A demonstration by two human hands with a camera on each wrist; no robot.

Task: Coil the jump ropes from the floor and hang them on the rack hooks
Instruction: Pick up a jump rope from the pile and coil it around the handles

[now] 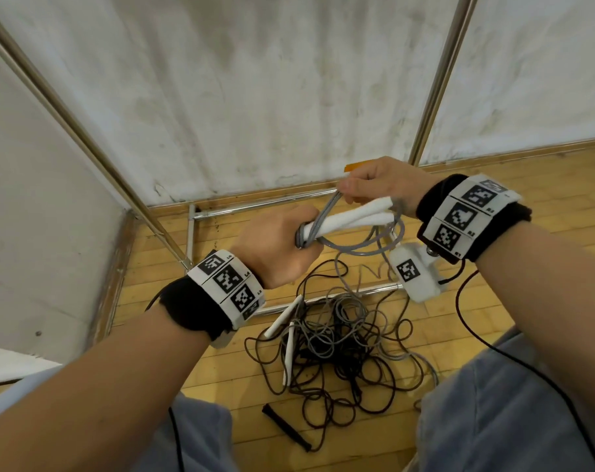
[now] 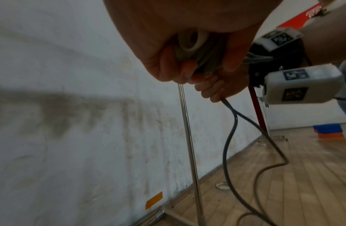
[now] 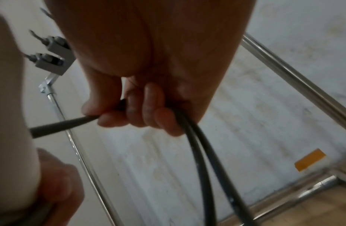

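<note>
Step in hand: coiling the grey cord jump rope with two white foam handles (image 1: pixel 349 216). Left hand (image 1: pixel 275 247) fists around handle ends and gathered loops. Right hand (image 1: pixel 378 185) curls round the other handle ends, pinching cord. Loose tail hangs to the wooden floor (image 1: pixel 528 212), where the remaining tangled dark and grey ropes (image 1: pixel 337 349) lie. Next, probably: wrap the tail, then carry it to the chrome tube rack (image 1: pixel 436 80); no hooks visible.

Black wristbands (image 1: pixel 473 212), checkered marker tags, grey trousers (image 1: pixel 493 420).

Left wristband (image 1: pixel 226 288) – L3, L4, right wristband (image 1: pixel 468 216) – R2
</note>
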